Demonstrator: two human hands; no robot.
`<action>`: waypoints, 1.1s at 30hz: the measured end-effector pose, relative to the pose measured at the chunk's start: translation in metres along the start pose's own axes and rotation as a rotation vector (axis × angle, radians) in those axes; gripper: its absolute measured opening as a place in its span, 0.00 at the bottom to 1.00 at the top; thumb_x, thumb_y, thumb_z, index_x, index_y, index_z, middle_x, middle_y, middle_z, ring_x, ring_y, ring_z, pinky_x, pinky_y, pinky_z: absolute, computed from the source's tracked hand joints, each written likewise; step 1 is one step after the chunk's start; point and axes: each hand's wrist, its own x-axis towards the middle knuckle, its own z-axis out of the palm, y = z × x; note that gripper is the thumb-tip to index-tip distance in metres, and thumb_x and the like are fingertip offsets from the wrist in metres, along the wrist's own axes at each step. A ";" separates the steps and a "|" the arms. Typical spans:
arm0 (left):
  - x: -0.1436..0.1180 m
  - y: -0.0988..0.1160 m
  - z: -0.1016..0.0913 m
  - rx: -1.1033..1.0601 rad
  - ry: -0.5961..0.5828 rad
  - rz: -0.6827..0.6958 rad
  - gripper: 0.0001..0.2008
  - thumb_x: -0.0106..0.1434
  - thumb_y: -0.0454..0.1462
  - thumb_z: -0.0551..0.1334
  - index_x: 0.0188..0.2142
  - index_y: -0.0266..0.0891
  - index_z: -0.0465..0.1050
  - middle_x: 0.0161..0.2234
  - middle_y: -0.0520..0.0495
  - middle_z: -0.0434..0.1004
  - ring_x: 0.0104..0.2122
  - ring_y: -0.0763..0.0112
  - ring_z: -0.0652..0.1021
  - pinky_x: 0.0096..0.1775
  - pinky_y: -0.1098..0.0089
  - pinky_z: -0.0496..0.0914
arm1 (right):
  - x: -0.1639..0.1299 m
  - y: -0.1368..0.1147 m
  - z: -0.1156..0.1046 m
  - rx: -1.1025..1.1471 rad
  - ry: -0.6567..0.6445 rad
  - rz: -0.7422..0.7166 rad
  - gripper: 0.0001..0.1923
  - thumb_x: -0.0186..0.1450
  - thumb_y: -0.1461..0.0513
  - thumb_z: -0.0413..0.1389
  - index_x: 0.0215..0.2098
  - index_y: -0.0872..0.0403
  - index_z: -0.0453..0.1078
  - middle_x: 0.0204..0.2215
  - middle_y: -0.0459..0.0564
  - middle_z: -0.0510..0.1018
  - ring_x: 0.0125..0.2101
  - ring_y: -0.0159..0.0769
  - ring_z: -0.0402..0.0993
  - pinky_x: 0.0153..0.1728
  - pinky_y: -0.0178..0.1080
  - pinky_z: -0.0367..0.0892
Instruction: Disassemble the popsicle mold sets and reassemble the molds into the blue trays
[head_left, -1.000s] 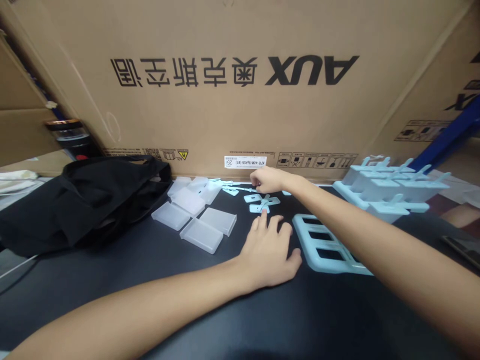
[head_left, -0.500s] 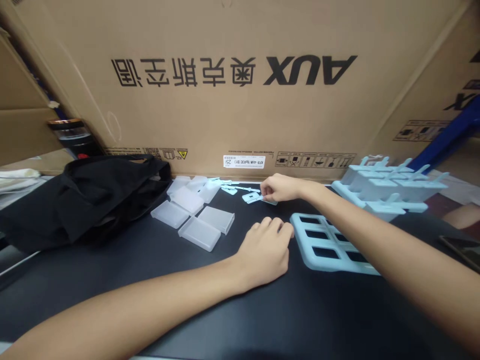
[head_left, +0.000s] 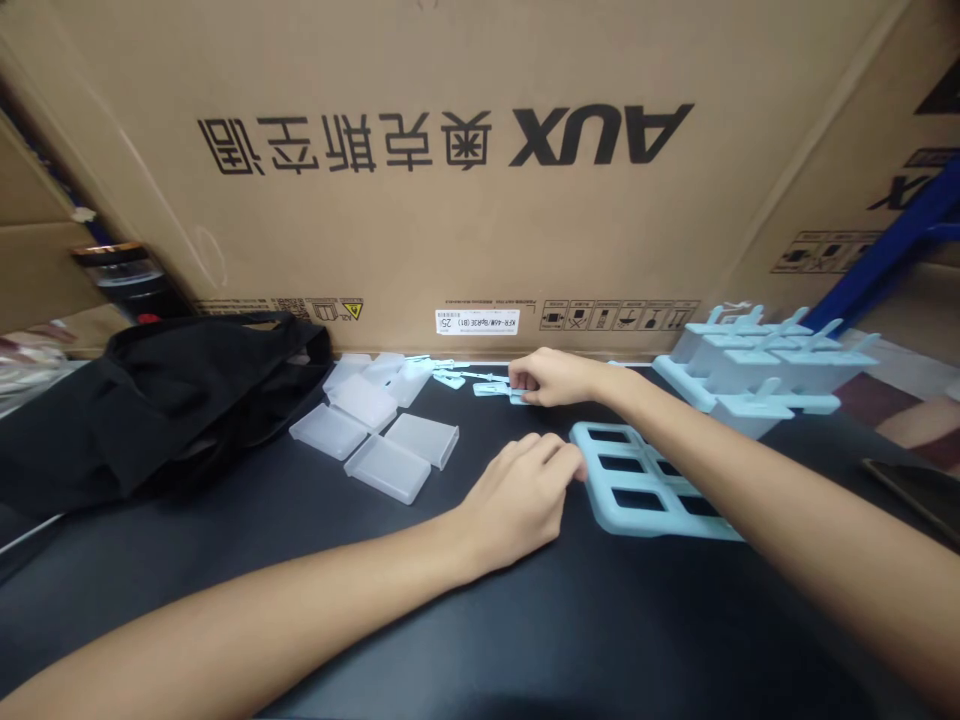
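Observation:
My right hand (head_left: pixel 555 378) is closed at the far side of the table, thumb and fingers pinched on a light blue popsicle stick (head_left: pixel 491 389) lying there. Several more blue sticks (head_left: pixel 448 378) lie just left of it. My left hand (head_left: pixel 521 490) has its fingers curled round the left edge of a light blue popsicle mold frame (head_left: pixel 611 510), which lies flat with rectangular openings; its right part is hidden under my right forearm. Left of my hands, several translucent mold cups (head_left: pixel 388 468) lie loose, some overlapping.
At the right stands another blue frame (head_left: pixel 671 380) with mold cups and sticks in it. A large cardboard box (head_left: pixel 450 230) walls off the back. Black cloth (head_left: pixel 165 400) lies at the left, before a dark cylinder (head_left: pixel 124 275). A blue metal bar (head_left: pixel 877 250) slants at the right.
The camera view has shifted slightly. My right fingers have moved a little on the popsicle stick and hide a different part of it. The left hand stays at the frame's edge.

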 end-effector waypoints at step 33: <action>0.024 -0.022 -0.002 -1.099 0.375 -0.271 0.11 0.69 0.36 0.61 0.47 0.43 0.58 0.57 0.44 0.65 0.55 0.64 0.76 0.52 0.63 0.72 | -0.092 -0.061 0.024 0.390 0.421 0.027 0.15 0.66 0.57 0.58 0.50 0.52 0.75 0.34 0.48 0.68 0.29 0.32 0.66 0.33 0.37 0.65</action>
